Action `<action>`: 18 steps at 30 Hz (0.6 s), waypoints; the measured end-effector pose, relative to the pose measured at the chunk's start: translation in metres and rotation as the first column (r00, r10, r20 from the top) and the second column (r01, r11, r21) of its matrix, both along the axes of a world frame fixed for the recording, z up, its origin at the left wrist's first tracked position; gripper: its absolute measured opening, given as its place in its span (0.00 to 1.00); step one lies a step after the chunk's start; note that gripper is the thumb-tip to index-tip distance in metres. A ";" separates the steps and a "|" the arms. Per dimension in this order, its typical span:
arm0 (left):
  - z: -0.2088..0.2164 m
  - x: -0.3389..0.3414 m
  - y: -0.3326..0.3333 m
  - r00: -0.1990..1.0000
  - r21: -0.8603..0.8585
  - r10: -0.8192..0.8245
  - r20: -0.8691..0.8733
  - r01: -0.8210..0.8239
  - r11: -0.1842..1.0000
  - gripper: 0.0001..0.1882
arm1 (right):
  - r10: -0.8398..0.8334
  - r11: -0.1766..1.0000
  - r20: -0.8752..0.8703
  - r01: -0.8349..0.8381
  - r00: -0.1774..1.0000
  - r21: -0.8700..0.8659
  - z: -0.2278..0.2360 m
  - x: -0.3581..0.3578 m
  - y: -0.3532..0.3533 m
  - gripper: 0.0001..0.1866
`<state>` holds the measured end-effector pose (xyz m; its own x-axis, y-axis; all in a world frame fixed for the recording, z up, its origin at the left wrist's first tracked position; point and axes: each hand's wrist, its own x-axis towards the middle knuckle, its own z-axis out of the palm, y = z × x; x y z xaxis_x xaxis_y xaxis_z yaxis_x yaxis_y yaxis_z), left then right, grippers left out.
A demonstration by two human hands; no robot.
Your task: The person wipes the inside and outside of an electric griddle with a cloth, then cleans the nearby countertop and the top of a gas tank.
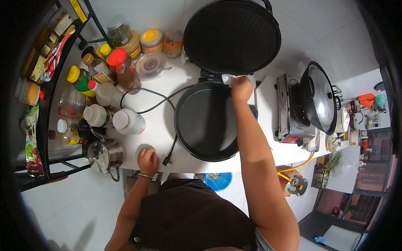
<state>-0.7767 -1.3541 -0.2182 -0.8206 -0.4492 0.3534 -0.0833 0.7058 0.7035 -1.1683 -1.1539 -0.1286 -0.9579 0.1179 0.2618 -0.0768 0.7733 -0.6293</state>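
Dark apron cloth (188,213) lies nearest in the head view. Beyond it, an electric griddle (205,125) stands open on the worktop (161,129), its shallow black pan bare. A glass jar (119,33) holds something dark green. Of the hands, the right hand (242,90) pinches white tissue (227,78) at the griddle's hinge side; the left hand (148,161) curls loosely near the plug (166,161), its palm hidden.

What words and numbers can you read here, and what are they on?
I don't copy out print, but I looked:
Yellow packet: printed, too small to read.
White tub: label edge, too small to read.
Green-and-brown packet: too blurred to read.
Black pan: no words visible.
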 end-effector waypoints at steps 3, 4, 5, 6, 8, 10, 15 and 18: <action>-0.001 0.001 -0.001 1.000 0.029 -0.003 0.013 0.003 1.000 0.06 | -0.121 0.988 -0.020 0.118 0.992 -0.101 0.004 -0.002 0.014 0.10; -0.001 0.001 0.000 1.000 0.039 -0.001 0.011 0.001 0.999 0.06 | -0.090 0.993 -0.102 0.081 0.991 -0.089 0.007 0.002 0.016 0.09; 0.000 0.001 -0.001 1.000 0.025 0.000 -0.001 0.000 1.000 0.06 | -0.057 0.996 -0.183 0.044 0.981 -0.074 0.011 0.006 0.015 0.09; 0.001 0.000 0.000 1.000 0.012 -0.004 -0.012 0.004 1.000 0.06 | -0.028 0.996 -0.235 0.008 0.972 -0.083 0.015 0.008 0.013 0.09; 0.000 0.001 0.000 1.000 0.001 -0.007 -0.017 0.007 1.000 0.06 | 0.029 0.993 -0.339 -0.065 0.941 -0.098 0.018 0.012 0.008 0.09; -0.002 0.001 -0.002 1.000 0.000 -0.016 -0.008 0.016 1.000 0.06 | 0.031 0.994 -0.327 -0.063 0.945 -0.089 0.015 0.009 -0.001 0.10; -0.005 0.002 -0.001 0.999 0.017 -0.018 -0.033 0.018 1.000 0.07 | 0.113 0.992 -0.364 -0.127 0.925 -0.016 0.001 0.020 -0.027 0.10; -0.002 0.001 -0.002 0.999 0.013 -0.018 -0.035 0.019 1.000 0.07 | 0.178 0.981 -0.363 -0.193 0.915 -0.005 -0.005 0.030 -0.044 0.08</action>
<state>-0.7755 -1.3557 -0.2202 -0.8159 -0.4388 0.3765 -0.0454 0.6978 0.7148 -1.1384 -1.1979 -0.1335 -0.8060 -0.0356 0.5908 -0.4431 0.6980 -0.5625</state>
